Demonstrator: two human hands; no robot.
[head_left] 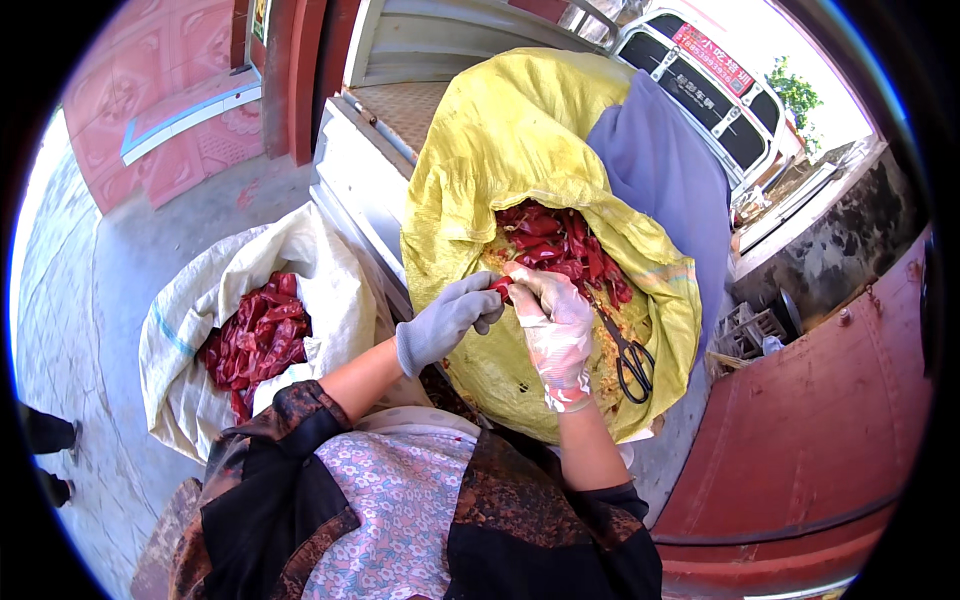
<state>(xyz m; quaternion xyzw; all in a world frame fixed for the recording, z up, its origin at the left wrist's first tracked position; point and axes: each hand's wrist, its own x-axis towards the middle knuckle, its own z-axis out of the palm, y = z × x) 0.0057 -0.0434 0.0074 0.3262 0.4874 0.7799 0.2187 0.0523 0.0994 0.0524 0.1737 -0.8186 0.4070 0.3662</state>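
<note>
My left hand (pixel 452 318), in a grey glove, pinches one end of a red dried chili pepper (pixel 502 288). Fingers of my right hand (pixel 553 318), in a pale glove with a clear plastic one over it, close on the same chili from the other side. Both hands are above the open mouth of a yellow woven sack (pixel 470 160). Inside that sack lies a heap of dried red chilies (pixel 560 245), with loose yellowish seeds around them. Black-handled scissors (pixel 632 365) rest on the sack to the right of my right hand.
On the left stands a white woven sack (pixel 180 310) holding more red chilies (pixel 262 340). Behind are a white truck bed (pixel 350 150) and a purple cloth (pixel 665 170). A red metal panel (pixel 790 440) is at the right. Another person's feet (pixel 55 455) show at far left.
</note>
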